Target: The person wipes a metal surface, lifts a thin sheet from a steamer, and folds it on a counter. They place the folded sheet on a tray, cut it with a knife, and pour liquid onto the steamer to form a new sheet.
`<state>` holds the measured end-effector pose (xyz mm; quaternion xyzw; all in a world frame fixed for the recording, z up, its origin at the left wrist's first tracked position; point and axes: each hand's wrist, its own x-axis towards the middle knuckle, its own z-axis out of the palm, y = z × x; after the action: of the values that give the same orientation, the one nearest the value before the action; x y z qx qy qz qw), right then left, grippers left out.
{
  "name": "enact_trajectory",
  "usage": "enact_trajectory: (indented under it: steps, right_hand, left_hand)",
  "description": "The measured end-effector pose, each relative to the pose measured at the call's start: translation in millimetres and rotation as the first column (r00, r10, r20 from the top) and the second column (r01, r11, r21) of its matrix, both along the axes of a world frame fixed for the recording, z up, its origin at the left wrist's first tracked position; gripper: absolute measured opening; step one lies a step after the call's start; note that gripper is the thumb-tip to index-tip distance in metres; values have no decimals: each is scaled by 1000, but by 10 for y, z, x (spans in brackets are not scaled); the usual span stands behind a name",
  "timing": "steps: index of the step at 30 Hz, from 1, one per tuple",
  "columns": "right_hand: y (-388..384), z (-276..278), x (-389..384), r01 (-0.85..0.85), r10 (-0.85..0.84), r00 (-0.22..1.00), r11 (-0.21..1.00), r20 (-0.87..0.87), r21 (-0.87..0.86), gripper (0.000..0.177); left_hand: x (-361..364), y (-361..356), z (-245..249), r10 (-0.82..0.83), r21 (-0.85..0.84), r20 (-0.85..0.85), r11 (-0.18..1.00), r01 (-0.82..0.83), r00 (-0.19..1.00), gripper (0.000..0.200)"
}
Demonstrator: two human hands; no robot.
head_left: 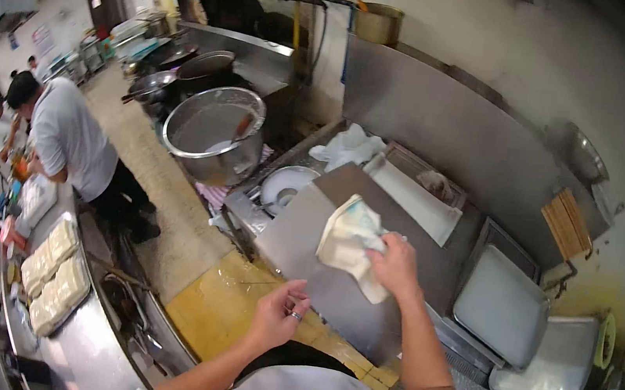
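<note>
Cloth [343, 248], pale | right hand [395, 265]: fingers pinching it, over counter [359, 323] near front edge | left hand [279, 315]: fingers loosely curled, beside front edge | tray [503, 307]: right end

Commercial kitchen: large dark woks [230, 9], deep metal pot [213, 169], steel worktop [293, 252], shallow trays [503, 307], several people in pale tops [76, 132] along long counter [105, 329].

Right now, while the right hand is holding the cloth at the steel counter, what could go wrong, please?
The yellow floor shows shiny patches and may be wet, so a foot might slip. The cloth hangs loosely from the right hand; in a wide sweep, it could perhaps catch the long white tray farther back on the steel counter.
</note>
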<state>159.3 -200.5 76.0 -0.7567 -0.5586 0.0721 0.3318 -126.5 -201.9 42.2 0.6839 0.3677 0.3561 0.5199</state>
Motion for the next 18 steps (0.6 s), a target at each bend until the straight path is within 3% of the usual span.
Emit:
enact_trajectory:
  steps: [2, 3, 7, 18]
  right_hand:
    - [-16, 25, 308, 148, -148, 989, 988, 17, -29, 30]
    - [6, -45, 471, 202, -203, 979, 978, 14, 57, 32]
    - [248, -37, 992, 433, -437, 894, 900, -102, -58, 38]
    - [1561, -555, 1962, 700, -691, 714, 695, 114, -164, 48]
  left_hand:
    - [156, 174, -64, -51, -15, 7, 999, 51, 999, 39]
    - [230, 270, -169, -66, -45, 17, 997, 67, 998, 39]
    - [534, 702, -341, -71, -215, 58, 973, 82, 996, 38]
    - [914, 2218, -861, -132, -324, 85, 934, 153, 988, 32]
